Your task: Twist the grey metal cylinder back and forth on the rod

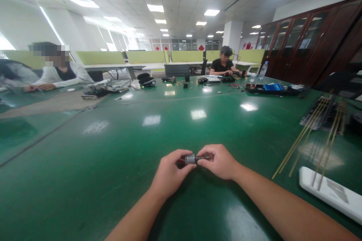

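Observation:
Both of my hands meet over the green table point(181, 128) near its front edge. My left hand point(169, 173) is closed round one end of a small grey and black cylindrical part point(192, 158). My right hand point(219, 162) pinches the other, darker end of the same part with curled fingers. The part lies level between the two hands, just above the tabletop. I cannot make out what kind of part it is.
Several thin yellow rods point(308, 135) lie slanted at the right, resting on a white flat board point(330, 192). A black and blue tray point(271, 88) sits far right. Two people sit at the far side, one at the left point(56, 71) and one at the back point(224, 66), with tools scattered between.

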Tool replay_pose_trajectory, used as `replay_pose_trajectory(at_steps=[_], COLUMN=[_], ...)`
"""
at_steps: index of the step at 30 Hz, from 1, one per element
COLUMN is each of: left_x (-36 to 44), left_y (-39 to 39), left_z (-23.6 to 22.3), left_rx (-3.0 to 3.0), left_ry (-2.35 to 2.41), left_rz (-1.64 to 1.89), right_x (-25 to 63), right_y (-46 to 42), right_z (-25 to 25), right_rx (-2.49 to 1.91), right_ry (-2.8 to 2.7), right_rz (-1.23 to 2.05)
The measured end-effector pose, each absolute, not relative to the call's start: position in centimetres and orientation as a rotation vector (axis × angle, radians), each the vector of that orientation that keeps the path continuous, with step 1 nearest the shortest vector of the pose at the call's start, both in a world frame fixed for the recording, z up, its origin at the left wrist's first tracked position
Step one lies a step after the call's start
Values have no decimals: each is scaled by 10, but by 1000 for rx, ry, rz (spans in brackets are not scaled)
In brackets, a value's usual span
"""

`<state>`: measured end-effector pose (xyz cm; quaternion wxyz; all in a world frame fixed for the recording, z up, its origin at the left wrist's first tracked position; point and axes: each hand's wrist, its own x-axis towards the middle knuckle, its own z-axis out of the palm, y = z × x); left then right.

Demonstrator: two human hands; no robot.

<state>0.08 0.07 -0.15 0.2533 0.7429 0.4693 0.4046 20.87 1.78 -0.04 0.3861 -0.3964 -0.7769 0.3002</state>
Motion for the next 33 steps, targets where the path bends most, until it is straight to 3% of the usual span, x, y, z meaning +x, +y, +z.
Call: replay_pose_trajectory(at_steps=[33], left_x=[-1], left_y=[1], left_z=[-2], left_rx=[2027], left_ry=[1273], left_rz=[1120], right_x=[208], right_y=[16], right_z=[-3], right_rx=[-1057], right_ry=[-1902], right_rz=[890])
